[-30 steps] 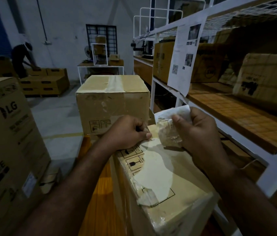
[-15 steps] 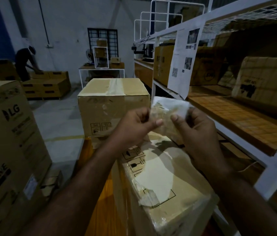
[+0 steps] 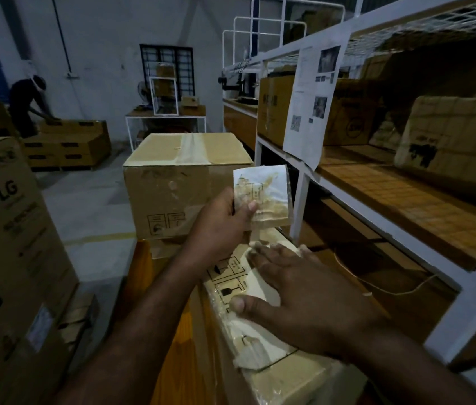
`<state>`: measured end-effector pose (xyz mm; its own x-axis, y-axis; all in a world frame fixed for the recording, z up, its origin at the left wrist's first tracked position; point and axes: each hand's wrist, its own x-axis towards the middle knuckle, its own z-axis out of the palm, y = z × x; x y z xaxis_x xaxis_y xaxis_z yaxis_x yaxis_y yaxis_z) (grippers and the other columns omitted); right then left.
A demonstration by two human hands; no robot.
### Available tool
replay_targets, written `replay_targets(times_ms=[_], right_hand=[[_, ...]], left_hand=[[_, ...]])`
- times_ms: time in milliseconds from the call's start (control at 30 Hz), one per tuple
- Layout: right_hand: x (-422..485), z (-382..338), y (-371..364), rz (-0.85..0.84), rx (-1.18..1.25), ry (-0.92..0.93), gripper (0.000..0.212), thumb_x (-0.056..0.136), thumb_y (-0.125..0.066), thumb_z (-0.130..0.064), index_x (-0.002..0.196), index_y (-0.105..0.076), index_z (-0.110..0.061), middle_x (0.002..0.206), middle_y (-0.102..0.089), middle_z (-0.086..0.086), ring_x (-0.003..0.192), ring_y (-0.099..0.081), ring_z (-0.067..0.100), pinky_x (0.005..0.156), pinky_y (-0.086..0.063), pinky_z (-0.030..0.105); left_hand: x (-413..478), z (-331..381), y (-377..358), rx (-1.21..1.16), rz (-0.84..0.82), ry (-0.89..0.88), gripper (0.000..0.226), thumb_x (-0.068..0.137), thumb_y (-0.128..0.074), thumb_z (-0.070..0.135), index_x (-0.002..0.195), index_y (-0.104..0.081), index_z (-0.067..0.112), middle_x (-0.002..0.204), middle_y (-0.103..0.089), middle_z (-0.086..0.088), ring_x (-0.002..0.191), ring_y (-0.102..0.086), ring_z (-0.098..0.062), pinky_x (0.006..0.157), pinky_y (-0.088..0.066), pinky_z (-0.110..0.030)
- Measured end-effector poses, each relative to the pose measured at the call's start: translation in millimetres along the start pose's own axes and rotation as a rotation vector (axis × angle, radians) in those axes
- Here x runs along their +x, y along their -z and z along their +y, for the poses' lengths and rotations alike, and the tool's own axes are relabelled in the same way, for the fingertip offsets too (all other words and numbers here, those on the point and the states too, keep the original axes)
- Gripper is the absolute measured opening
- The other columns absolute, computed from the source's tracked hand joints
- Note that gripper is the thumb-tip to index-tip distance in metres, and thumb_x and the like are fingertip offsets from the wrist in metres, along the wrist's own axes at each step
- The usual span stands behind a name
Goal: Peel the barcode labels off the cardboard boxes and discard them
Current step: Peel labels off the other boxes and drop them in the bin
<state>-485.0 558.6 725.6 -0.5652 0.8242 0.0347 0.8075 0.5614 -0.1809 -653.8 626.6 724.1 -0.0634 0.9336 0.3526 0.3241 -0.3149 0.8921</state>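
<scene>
We see the peeled label (image 3: 263, 194) now pinched in the left hand (image 3: 222, 226) alone, lifted clear above the box (image 3: 289, 381) — the right hand (image 3: 304, 299) has let go and lies flat, fingers straight, on the box's torn top — so this label looks ready to discard.

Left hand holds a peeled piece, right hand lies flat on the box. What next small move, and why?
Probably drop the peeled label from the left hand: it is clear of the box and only pinched. That frees both hands for the torn remnant stuck near the thumb of the right hand.
</scene>
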Motion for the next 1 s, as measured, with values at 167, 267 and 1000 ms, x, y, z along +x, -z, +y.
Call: replay_targets(times_ms=[167,267,1000], right_hand=[[-14,-3,8,0.126,0.062,0.128,0.082,0.083,-0.027,-0.082,0.125,-0.064,-0.021,0.133,-0.061,-0.002,0.122,-0.055,0.011,0.099,-0.049,0.038],[-23,-4,8,0.232,0.277,0.160,0.068,0.087,-0.037,-0.076,0.105,-0.074,-0.022,0.106,-0.074,-0.002,0.097,-0.069,0.013,0.078,-0.057,0.041],[-24,-34,1,-0.051,-0.103,-0.263,0.105,0.072,-0.001,-0.089,0.156,-0.020,-0.028,0.164,-0.016,-0.007,0.150,-0.013,0.009,0.118,-0.016,0.037]], left_hand=[[-4,-4,2,0.063,0.086,-0.052,0.016,0.098,-0.056,0.035,0.108,-0.058,0.023,0.100,-0.069,0.003,0.088,-0.070,-0.014,0.072,-0.060,-0.049],[-8,-3,4,0.048,0.108,-0.050,0.016,0.099,-0.054,0.034,0.106,-0.056,0.020,0.099,-0.068,-0.001,0.086,-0.069,-0.017,0.070,-0.061,-0.049],[-2,-8,6,0.236,0.066,-0.072,0.012,0.100,-0.051,0.033,0.095,-0.047,0.023,0.088,-0.056,0.007,0.079,-0.060,-0.015,0.060,-0.048,-0.031]])
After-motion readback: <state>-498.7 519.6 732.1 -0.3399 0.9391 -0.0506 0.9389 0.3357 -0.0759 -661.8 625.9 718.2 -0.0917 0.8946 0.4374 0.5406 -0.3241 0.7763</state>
